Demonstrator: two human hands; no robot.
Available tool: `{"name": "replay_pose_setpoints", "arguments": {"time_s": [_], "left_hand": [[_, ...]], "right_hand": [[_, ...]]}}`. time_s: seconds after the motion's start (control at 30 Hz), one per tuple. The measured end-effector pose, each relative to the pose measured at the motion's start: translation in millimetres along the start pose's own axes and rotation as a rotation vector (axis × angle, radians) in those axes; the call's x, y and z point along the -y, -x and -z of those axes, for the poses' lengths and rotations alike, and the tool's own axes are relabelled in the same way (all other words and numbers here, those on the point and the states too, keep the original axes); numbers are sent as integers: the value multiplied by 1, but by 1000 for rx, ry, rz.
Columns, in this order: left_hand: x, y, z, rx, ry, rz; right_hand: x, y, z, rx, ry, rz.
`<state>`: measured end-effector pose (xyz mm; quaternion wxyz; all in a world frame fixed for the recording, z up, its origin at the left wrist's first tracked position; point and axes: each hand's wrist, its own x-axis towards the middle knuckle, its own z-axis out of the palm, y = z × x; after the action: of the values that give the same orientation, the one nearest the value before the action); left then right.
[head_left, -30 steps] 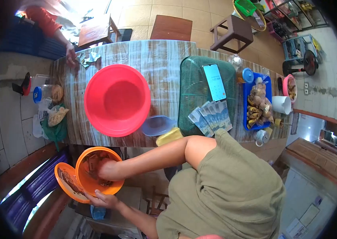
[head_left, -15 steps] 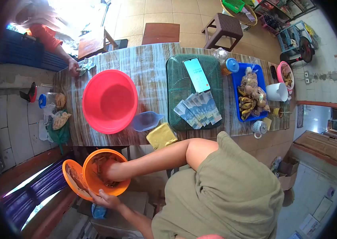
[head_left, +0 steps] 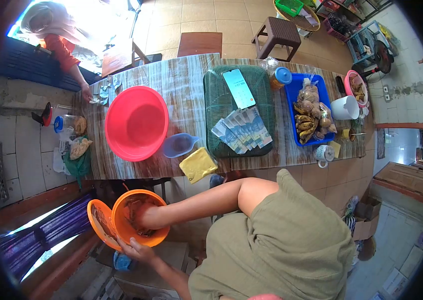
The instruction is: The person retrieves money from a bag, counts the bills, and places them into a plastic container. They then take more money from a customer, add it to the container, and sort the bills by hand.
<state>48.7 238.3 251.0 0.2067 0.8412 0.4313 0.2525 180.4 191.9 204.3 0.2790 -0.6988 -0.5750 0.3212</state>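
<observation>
The left hand (head_left: 140, 251) grips the edge of an orange lid (head_left: 95, 217), beside the bucket. The right hand (head_left: 147, 216) reaches inside the orange bucket (head_left: 158, 238); its fingers are hidden, so I cannot tell its grip. Beyond it, the table (head_left: 184, 85) carries a red basin (head_left: 139, 122), with banknotes (head_left: 244, 131) farther right.

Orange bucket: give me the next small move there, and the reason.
I'd probably ease the right hand up out of the orange bucket while the left hand steadies it. The right hand is inside, its fingers hidden, so a slow lift would show what they hold. The lid sits aside, leaving the mouth open.
</observation>
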Motion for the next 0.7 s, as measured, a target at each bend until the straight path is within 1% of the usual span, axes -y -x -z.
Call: {"name": "replay_pose_setpoints", "arguments": {"time_s": [0.07,0.2,0.27,0.3,0.37,0.4,0.47,0.5,0.57,0.6,0.67,0.7], "left_hand": [[10,-1,-1,27,-62,-102],[11,-1,-5,16,-24,-81],[7,1,-3,62,-5,-81],[7,1,-2,60,-6,-82],[8,3,-1,47,-36,-102],[8,4,-1,44,-37,-102],[7,7,1,65,38,-76],[5,8,2,61,36,-75],[0,10,4,112,87,-62],[0,12,5,105,82,-59],[2,15,6,101,-11,-60],[3,17,6,90,-13,-59]], "right_hand": [[-11,-19,-29,-8,106,50],[-14,-25,-41,-55,125,12],[-23,-34,-64,-139,107,77],[-17,-25,-50,-140,107,79],[2,7,-2,50,110,-9],[0,5,-7,50,112,-6],[-5,-1,-20,41,152,157],[-2,2,-15,41,153,161],[6,14,-1,70,109,85],[8,13,-5,72,109,94],[10,7,-14,-17,111,-51],[9,4,-20,-18,115,-41]]}}
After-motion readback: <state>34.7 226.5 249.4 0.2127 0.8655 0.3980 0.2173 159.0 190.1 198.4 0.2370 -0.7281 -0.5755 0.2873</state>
